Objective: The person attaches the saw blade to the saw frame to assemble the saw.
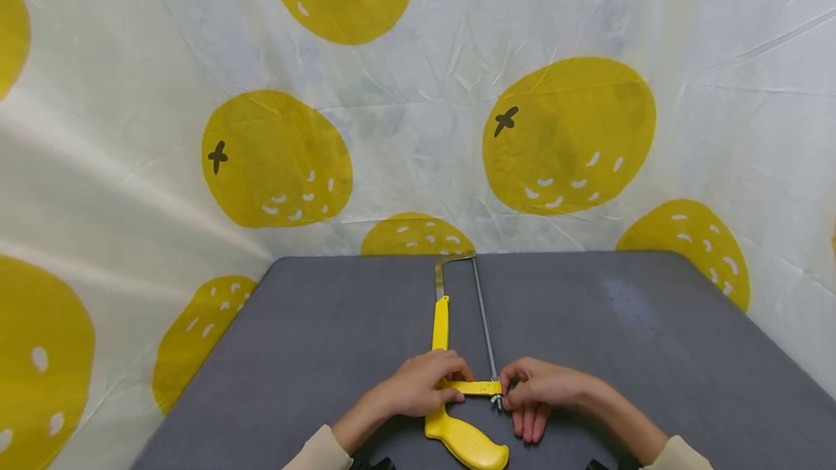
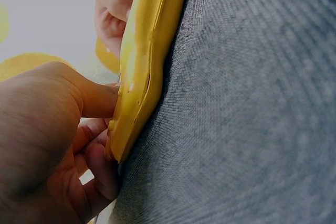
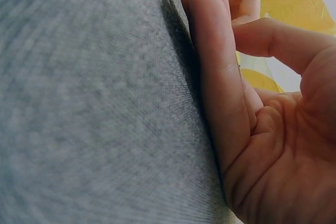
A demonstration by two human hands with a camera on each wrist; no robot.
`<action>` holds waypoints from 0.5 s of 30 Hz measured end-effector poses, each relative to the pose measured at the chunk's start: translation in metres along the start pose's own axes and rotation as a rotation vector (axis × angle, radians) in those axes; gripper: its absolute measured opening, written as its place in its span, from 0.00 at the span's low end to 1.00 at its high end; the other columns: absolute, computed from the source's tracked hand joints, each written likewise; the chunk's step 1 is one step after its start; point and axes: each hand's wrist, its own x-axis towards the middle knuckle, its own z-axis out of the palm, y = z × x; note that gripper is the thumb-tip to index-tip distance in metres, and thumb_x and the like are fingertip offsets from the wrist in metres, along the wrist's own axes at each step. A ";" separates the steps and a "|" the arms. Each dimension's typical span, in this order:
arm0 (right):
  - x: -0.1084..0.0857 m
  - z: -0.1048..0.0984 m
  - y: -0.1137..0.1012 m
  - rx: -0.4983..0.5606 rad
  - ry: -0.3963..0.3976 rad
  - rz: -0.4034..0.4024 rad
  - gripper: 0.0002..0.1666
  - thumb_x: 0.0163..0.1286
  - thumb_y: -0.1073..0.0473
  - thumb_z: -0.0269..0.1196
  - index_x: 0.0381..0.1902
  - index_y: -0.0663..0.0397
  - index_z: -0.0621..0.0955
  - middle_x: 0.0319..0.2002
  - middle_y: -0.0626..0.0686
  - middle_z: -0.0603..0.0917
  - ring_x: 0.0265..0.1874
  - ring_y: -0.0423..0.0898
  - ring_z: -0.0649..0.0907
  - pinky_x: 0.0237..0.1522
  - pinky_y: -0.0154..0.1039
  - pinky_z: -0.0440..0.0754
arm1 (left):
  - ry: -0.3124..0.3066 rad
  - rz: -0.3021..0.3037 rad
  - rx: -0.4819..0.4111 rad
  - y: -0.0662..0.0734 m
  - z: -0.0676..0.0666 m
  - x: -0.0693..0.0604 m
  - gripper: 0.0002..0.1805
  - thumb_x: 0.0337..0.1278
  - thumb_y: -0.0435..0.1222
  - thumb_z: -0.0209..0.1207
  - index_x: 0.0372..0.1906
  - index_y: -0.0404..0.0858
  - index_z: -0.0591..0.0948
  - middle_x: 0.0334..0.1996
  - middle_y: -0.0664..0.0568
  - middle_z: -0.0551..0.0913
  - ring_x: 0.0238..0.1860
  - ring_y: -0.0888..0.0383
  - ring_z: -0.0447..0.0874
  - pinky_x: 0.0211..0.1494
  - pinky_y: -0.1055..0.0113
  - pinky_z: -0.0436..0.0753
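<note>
A hacksaw with a yellow handle lies on the grey table, its curved metal frame pointing away from me. Its thin blade runs along the right side down to a yellow crosspiece. A silver wing nut sits just below that crosspiece. My left hand grips the saw where the crosspiece meets the handle. With thumb and index finger, my right hand pinches the crosspiece's right end beside the wing nut; its other fingers extend along the table. The exact fingertip contact is hidden in the right wrist view.
The grey table has a fabric-like surface. Behind and beside it hangs a pale sheet printed with large yellow fruit. The saw's far end reaches close to the table's back edge.
</note>
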 end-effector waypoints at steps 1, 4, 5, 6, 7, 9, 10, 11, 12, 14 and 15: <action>0.000 0.001 0.001 0.006 -0.004 0.000 0.05 0.69 0.66 0.58 0.42 0.62 0.76 0.23 0.53 0.88 0.18 0.39 0.87 0.22 0.35 0.85 | -0.001 0.001 -0.004 -0.001 0.001 -0.001 0.09 0.68 0.45 0.66 0.50 0.58 0.84 0.41 0.67 0.80 0.42 0.73 0.74 0.46 0.75 0.74; 0.002 0.003 0.003 0.020 -0.012 0.006 0.05 0.69 0.67 0.58 0.42 0.61 0.76 0.23 0.53 0.88 0.18 0.39 0.87 0.22 0.35 0.85 | -0.005 0.006 -0.010 -0.003 0.003 -0.004 0.09 0.68 0.45 0.65 0.50 0.58 0.84 0.41 0.67 0.79 0.41 0.73 0.74 0.45 0.75 0.74; 0.002 0.004 0.002 0.022 -0.011 0.010 0.05 0.69 0.66 0.58 0.42 0.61 0.76 0.23 0.53 0.88 0.18 0.38 0.87 0.22 0.35 0.85 | -0.005 0.006 -0.012 -0.004 0.003 -0.004 0.09 0.68 0.45 0.65 0.50 0.58 0.83 0.41 0.67 0.79 0.41 0.73 0.74 0.45 0.75 0.74; 0.003 0.004 0.002 0.022 -0.008 0.015 0.05 0.69 0.66 0.58 0.41 0.61 0.76 0.23 0.53 0.88 0.18 0.39 0.87 0.22 0.35 0.85 | -0.004 0.006 -0.014 -0.004 0.003 -0.005 0.09 0.68 0.45 0.65 0.50 0.58 0.83 0.41 0.67 0.79 0.41 0.73 0.74 0.45 0.75 0.75; 0.003 0.005 0.001 0.018 -0.004 0.016 0.05 0.69 0.66 0.58 0.41 0.61 0.76 0.23 0.54 0.88 0.18 0.39 0.87 0.22 0.35 0.85 | -0.002 0.004 -0.016 -0.005 0.003 -0.006 0.09 0.68 0.44 0.65 0.50 0.58 0.84 0.41 0.67 0.79 0.41 0.73 0.74 0.45 0.75 0.75; 0.005 0.005 0.000 0.009 0.005 0.018 0.05 0.69 0.65 0.58 0.41 0.61 0.76 0.23 0.54 0.88 0.18 0.39 0.87 0.22 0.36 0.85 | 0.003 0.000 -0.011 -0.006 0.002 -0.006 0.09 0.68 0.44 0.66 0.50 0.58 0.84 0.41 0.67 0.79 0.41 0.73 0.74 0.45 0.75 0.75; 0.005 0.005 -0.001 0.003 0.011 0.014 0.06 0.68 0.65 0.59 0.41 0.62 0.76 0.23 0.54 0.88 0.18 0.39 0.87 0.22 0.36 0.85 | 0.006 0.000 -0.008 -0.007 0.001 -0.005 0.09 0.68 0.44 0.66 0.51 0.58 0.84 0.41 0.67 0.79 0.41 0.73 0.74 0.45 0.74 0.75; 0.005 0.004 -0.002 -0.001 0.017 0.012 0.06 0.68 0.65 0.58 0.41 0.62 0.76 0.23 0.54 0.88 0.18 0.40 0.87 0.22 0.36 0.85 | 0.008 -0.002 -0.005 -0.006 0.000 -0.005 0.10 0.68 0.44 0.65 0.51 0.58 0.84 0.41 0.67 0.79 0.41 0.73 0.74 0.45 0.74 0.75; 0.005 0.004 -0.003 -0.004 0.019 0.009 0.05 0.68 0.65 0.59 0.41 0.62 0.76 0.23 0.54 0.88 0.18 0.40 0.87 0.21 0.36 0.85 | 0.009 -0.002 -0.002 -0.006 0.000 -0.004 0.10 0.68 0.44 0.65 0.51 0.57 0.84 0.41 0.66 0.80 0.42 0.73 0.74 0.45 0.74 0.75; 0.005 0.002 -0.004 -0.003 0.018 0.007 0.05 0.68 0.66 0.58 0.41 0.61 0.75 0.23 0.55 0.88 0.18 0.40 0.87 0.21 0.36 0.85 | 0.003 -0.003 0.000 -0.006 -0.002 -0.002 0.10 0.69 0.45 0.65 0.51 0.57 0.84 0.41 0.66 0.79 0.41 0.73 0.74 0.46 0.74 0.75; 0.004 0.002 -0.004 -0.002 0.016 0.005 0.05 0.68 0.66 0.58 0.41 0.61 0.75 0.23 0.55 0.88 0.18 0.40 0.87 0.22 0.36 0.85 | -0.002 -0.004 -0.001 -0.006 -0.002 -0.001 0.10 0.69 0.45 0.65 0.52 0.57 0.84 0.42 0.66 0.79 0.41 0.73 0.74 0.46 0.74 0.75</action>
